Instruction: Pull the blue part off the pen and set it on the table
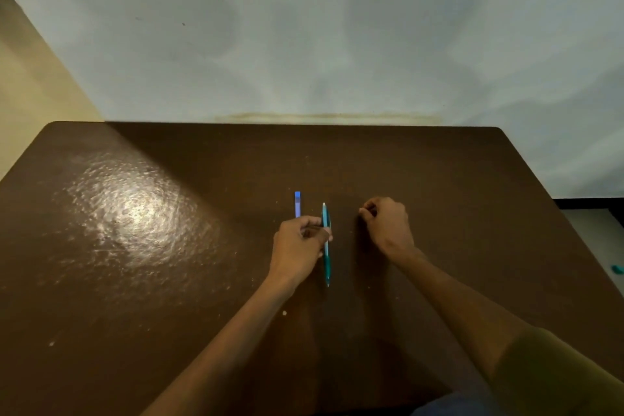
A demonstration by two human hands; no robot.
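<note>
From my remote seat I see a dark brown table (141,280) pushed against a pale wall (337,27), with a bright patch of glare on its left half. Moving toward the middle, a small blue cap (297,204) lies flat on the table, pointing away from me, just beyond the knuckles of the left hand (299,246) and apart from it. That left hand rests low over the table, its fingers (312,222) curled and pinching a teal pen (326,243) about a third of the way along the barrel. The pen runs nearly straight away from me, its pale end farthest off and its thin tip nearest; I cannot tell whether it touches the table or sits just above it. To the right of the pen, near but not touching it, the right hand (386,224) hovers with its fingers curled in; whether they grip something tiny I cannot tell. Farther right, beyond the table's edge, a small teal object (617,269) lies on the floor.
</note>
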